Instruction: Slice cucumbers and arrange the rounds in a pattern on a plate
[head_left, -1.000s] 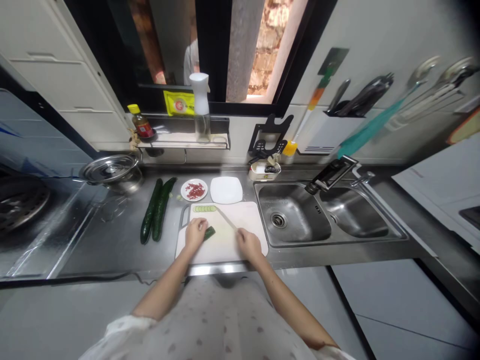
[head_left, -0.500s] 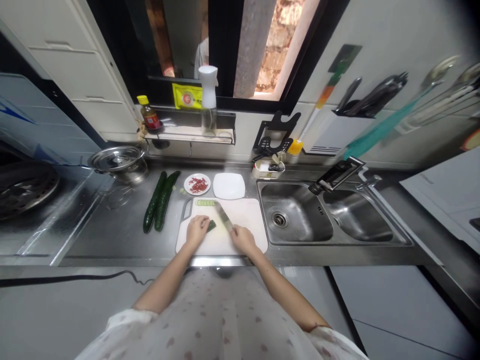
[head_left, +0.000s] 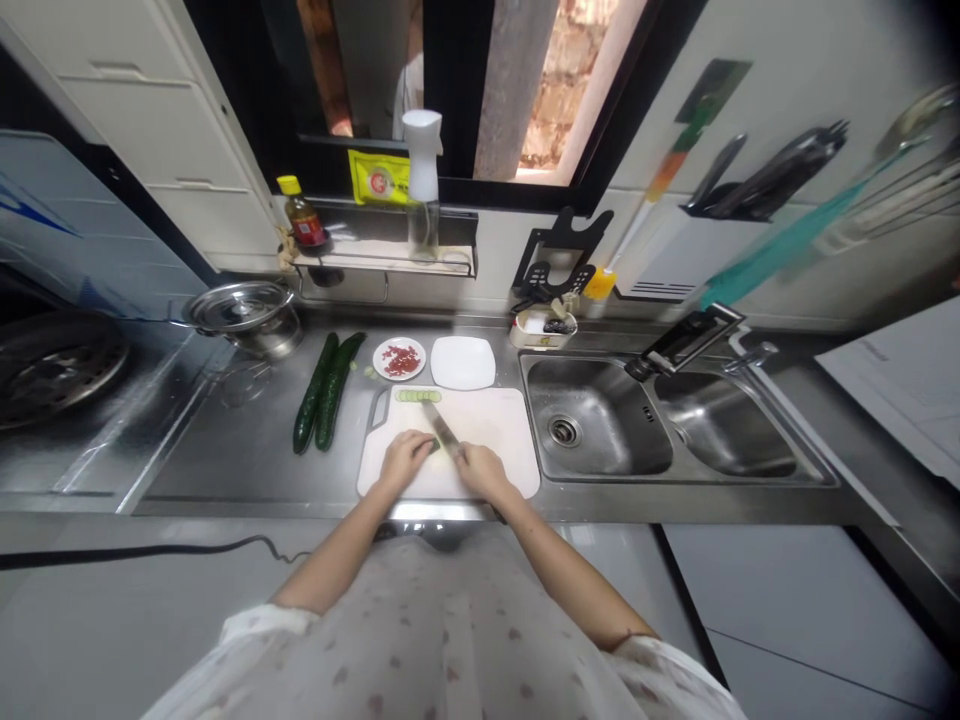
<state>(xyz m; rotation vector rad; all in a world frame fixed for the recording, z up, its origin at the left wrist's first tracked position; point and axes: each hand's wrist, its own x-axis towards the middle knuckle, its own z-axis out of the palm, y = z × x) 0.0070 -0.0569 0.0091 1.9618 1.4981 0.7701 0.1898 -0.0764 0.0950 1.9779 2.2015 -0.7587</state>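
Observation:
On a white cutting board (head_left: 495, 425), my left hand (head_left: 406, 458) is closed on a short dark green piece of cucumber (head_left: 435, 444). My fingers hide part of that piece. My right hand (head_left: 480, 468) grips the handle of a kitchen knife (head_left: 441, 424), whose blade points away to the upper left and lies close beside the cucumber piece. Near the board's far left edge, a row of pale green cucumber slices (head_left: 418, 396) lies overlapping, just past the knife tip.
Two whole cucumbers (head_left: 325, 392) lie left of the board. Behind it are a plate with chopped red bits (head_left: 400, 359) and a white square plate (head_left: 463, 362). A double sink (head_left: 600, 415) is on the right, a lidded steel pot (head_left: 244, 312) at the left.
The view has shifted slightly. The knife has moved closer to my left hand, and less of the cucumber piece shows. More slices show in the row.

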